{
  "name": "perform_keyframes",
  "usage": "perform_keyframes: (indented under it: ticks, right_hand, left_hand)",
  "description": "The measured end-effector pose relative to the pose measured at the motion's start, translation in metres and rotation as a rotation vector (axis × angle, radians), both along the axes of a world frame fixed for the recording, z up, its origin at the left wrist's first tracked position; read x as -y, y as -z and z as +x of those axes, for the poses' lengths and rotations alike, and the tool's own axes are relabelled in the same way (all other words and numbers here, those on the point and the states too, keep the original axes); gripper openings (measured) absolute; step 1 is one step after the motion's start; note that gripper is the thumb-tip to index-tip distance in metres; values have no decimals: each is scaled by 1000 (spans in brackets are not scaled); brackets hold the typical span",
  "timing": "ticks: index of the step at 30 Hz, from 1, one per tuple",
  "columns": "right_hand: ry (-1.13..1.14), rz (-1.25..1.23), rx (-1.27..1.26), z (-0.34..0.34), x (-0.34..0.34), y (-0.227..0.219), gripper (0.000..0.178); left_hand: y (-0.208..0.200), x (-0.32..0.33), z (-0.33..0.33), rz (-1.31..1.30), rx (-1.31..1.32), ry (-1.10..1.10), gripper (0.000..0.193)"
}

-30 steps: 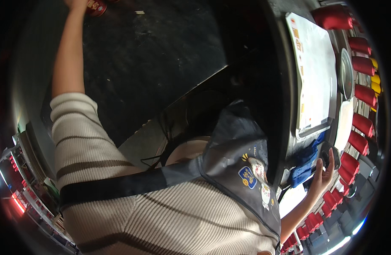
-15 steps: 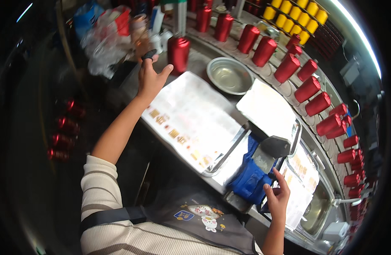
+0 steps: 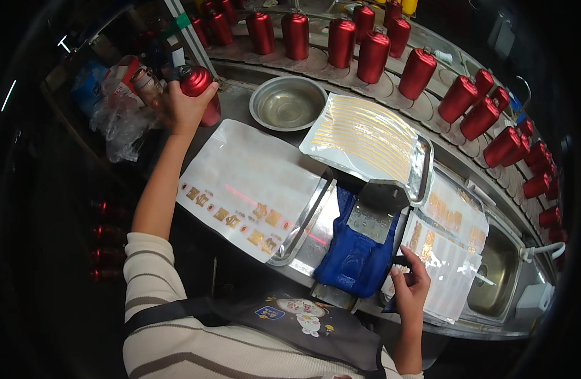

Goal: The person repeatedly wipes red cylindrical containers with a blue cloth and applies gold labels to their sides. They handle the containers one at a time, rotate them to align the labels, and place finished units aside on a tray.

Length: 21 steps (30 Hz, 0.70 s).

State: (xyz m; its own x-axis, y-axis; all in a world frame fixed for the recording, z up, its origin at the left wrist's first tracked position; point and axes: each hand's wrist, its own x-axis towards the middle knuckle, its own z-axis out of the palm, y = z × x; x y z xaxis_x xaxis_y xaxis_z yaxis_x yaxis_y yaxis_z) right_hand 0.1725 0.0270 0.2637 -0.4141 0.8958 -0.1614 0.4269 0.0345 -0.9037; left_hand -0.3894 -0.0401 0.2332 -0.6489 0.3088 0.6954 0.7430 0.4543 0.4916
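Note:
At the upper left, my left hand is closed round a glossy red metallic bottle, thumb across its near side. The bottle is upright, beside the near-left corner of a white sheet with gold and red printed decals. My right hand is at the right edge of a blue cloth-wrapped stand with a grey metal plate on top. Its thumb and index finger are apart, loosely curled. A dark covering shows at the index fingertip; a small whitish thing lies behind the fingers, its kind unclear.
A metal bowl of liquid stands behind the sheet. Beside it lies a sheet of curved gold stripes on a tray. More decal sheets and a sink are at right. Several red bottles line a curved conveyor. Plastic bags hang left.
My left hand, open before and apart from the bottle, now grips it. My right hand stays by the blue stand, its fingers slightly more curled. The view has shifted.

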Motion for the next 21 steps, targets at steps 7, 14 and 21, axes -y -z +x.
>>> perform_keyframes:
  ticks: [7,14,21]
  right_hand:
    - [-362,455,38,-55,19,-22,92]
    - [-271,412,-39,-2,53,11,105]
    - [-206,514,241,-6,47,7,109]
  left_hand:
    - [-70,15,210,306,1246,907,53]
    - [-54,-10,334,-271,1481,1178,77]
    - [-29,-38,344,-377,1231,1036,79]
